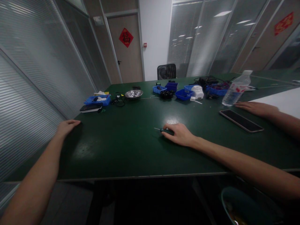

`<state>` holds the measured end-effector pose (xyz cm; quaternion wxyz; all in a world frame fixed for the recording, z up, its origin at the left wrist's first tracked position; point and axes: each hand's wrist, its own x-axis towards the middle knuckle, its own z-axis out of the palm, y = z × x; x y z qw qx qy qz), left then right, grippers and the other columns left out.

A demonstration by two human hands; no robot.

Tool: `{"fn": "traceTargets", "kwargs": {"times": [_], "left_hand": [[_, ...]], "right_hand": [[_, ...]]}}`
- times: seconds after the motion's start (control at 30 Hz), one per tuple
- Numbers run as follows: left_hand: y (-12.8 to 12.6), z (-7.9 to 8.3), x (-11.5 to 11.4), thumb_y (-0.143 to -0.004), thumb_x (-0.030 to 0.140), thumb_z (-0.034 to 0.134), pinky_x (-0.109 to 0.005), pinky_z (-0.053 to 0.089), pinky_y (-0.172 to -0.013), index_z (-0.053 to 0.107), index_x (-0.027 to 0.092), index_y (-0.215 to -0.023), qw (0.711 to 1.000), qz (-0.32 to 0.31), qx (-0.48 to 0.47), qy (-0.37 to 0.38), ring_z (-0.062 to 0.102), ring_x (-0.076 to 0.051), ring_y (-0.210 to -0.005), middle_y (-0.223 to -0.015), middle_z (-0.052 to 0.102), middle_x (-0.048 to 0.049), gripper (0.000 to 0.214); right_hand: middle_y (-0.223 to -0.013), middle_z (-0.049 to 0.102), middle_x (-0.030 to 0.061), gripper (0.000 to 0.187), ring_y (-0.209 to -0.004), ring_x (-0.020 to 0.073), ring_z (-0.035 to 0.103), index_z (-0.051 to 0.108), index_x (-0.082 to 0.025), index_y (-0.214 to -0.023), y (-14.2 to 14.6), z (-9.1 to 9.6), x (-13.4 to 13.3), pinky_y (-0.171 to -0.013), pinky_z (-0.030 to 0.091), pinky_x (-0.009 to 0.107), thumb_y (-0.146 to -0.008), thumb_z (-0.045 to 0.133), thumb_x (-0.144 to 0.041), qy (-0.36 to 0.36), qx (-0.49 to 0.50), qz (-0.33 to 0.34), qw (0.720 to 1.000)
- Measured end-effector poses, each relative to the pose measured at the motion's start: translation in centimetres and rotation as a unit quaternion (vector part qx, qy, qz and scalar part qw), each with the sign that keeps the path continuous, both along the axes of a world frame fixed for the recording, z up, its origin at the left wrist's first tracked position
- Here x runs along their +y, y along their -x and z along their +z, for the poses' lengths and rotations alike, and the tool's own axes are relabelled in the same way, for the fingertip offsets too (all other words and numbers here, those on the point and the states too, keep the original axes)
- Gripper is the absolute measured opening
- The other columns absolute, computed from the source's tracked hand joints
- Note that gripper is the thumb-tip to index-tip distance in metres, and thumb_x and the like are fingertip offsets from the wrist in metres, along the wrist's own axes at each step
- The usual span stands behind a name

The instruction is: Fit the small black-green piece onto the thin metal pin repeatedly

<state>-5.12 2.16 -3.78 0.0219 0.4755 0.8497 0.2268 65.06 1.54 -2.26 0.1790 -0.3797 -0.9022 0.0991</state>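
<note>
Left arm [44,168] extended, left fingers [74,122] together; right arm [236,157] angled inward, right fingers [170,126] curled.

Office room: glass partitions [199,40] with blinds [21,103], wood-toned door [128,61], mesh-backed chair [166,72], large green table [122,140].

Holding slim dark-handled metal-shafted screwdriver [167,131], pointed left, in bare right hand [180,133] around middle of dark green table [117,140]. Resting bare left hand [67,128] near left table edge. To right: black-screened rectangular phone [241,120] lying flat, clear plastic bottle [236,89] with red markings, another person's hand [256,108] just beside bottle. Far: round shiny metal bowl [133,97], blue plastic trays [183,97], black mesh-backed chair [166,72] beyond table.
</note>
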Motion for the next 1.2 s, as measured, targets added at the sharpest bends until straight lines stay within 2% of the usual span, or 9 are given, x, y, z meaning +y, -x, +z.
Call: {"fn": "traceTargets", "kwargs": {"times": [0.17,0.37,0.47,0.6,0.77,0.83,1.03,1.13,1.2], "left_hand": [[-0.6,0.5,0.0,-0.101,0.051,0.067,-0.034,0.056,-0.084,0.081,0.014,-0.129,0.999,0.037,-0.005,0.029,0.073,-0.027,-0.097,-0.116,0.080,-0.0129,0.048],[-1.4,1.1,0.3,-0.104,0.035,0.062,-0.042,0.054,-0.098,0.082,0.012,-0.130,0.978,-0.055,0.165,0.114,0.072,-0.034,-0.106,-0.125,0.079,-0.0181,0.041],[-2.3,1.1,0.6,-0.104,0.029,0.062,-0.039,0.052,-0.101,0.081,0.011,-0.132,0.975,-0.084,0.175,0.110,0.071,-0.033,-0.112,-0.128,0.078,-0.0169,0.039],[-3.9,1.2,0.7,-0.105,0.032,0.060,-0.035,0.051,-0.101,0.081,0.013,-0.130,0.972,-0.107,0.186,0.094,0.071,-0.030,-0.112,-0.127,0.079,-0.0142,0.038],[-5.4,1.4,0.2,-0.106,0.044,0.057,-0.038,0.052,-0.090,0.082,0.016,-0.124,0.972,-0.089,0.202,0.084,0.070,-0.033,-0.102,-0.114,0.080,-0.0144,0.041],[-5.7,1.3,0.1,-0.106,0.045,0.055,-0.039,0.053,-0.090,0.081,0.016,-0.126,0.972,-0.088,0.206,0.078,0.069,-0.034,-0.104,-0.116,0.079,-0.0153,0.044],[-6.2,1.2,0.0,-0.107,0.032,0.049,-0.041,0.051,-0.102,0.079,0.008,-0.131,0.967,-0.123,0.216,0.054,0.068,-0.035,-0.117,-0.131,0.074,-0.0192,0.046],[-6.6,1.5,0.0,-0.104,0.026,0.051,-0.039,0.050,-0.106,0.077,0.009,-0.134,0.971,-0.116,0.203,0.057,0.067,-0.033,-0.121,-0.135,0.073,-0.0180,0.044],[-6.9,1.6,0.1,-0.104,0.029,0.053,-0.039,0.050,-0.104,0.078,0.008,-0.133,0.974,-0.101,0.190,0.064,0.068,-0.033,-0.119,-0.133,0.074,-0.0181,0.043]], "right_hand": [[-0.086,0.075,0.0039,0.037,-0.073,0.0193,0.065,0.072,-0.022,-0.118,0.1,0.2,-0.1,-0.070,0.041,0.032,-0.108,0.054,-0.052,0.007,0.001,0.000,1.000],[-0.084,0.075,0.0039,0.036,-0.071,0.0189,0.064,0.072,-0.021,-0.116,0.1,0.2,-0.1,-0.070,0.041,0.032,-0.108,0.054,-0.052,0.003,0.003,0.002,1.000],[-0.084,0.075,0.0041,0.036,-0.071,0.0190,0.064,0.072,-0.021,-0.116,0.1,0.1,-0.1,-0.070,0.040,0.032,-0.107,0.055,-0.051,0.002,0.001,0.000,1.000],[-0.083,0.074,0.0044,0.037,-0.071,0.0195,0.063,0.072,-0.021,-0.115,0.1,0.0,-0.1,-0.069,0.039,0.032,-0.107,0.055,-0.052,-0.008,-0.002,-0.005,1.000],[-0.082,0.074,0.0041,0.037,-0.070,0.0190,0.063,0.073,-0.021,-0.117,0.1,-0.1,0.0,-0.069,0.038,0.032,-0.107,0.054,-0.053,-0.003,-0.006,-0.008,1.000],[-0.082,0.074,0.0043,0.038,-0.070,0.0192,0.063,0.073,-0.021,-0.117,0.1,-0.1,0.0,-0.069,0.039,0.032,-0.107,0.054,-0.053,-0.002,-0.005,-0.007,1.000],[-0.082,0.074,0.0036,0.038,-0.069,0.0184,0.062,0.073,-0.021,-0.116,0.1,0.0,-0.1,-0.069,0.039,0.032,-0.107,0.055,-0.053,-0.003,0.000,-0.005,1.000],[-0.084,0.074,0.0035,0.038,-0.070,0.0184,0.063,0.072,-0.021,-0.117,0.1,0.2,-0.1,-0.070,0.041,0.032,-0.107,0.054,-0.053,0.005,-0.003,-0.003,1.000],[-0.084,0.074,0.0036,0.038,-0.071,0.0184,0.063,0.072,-0.022,-0.118,0.1,0.2,-0.2,-0.070,0.041,0.032,-0.108,0.053,-0.053,0.013,-0.002,0.002,1.000]]}}
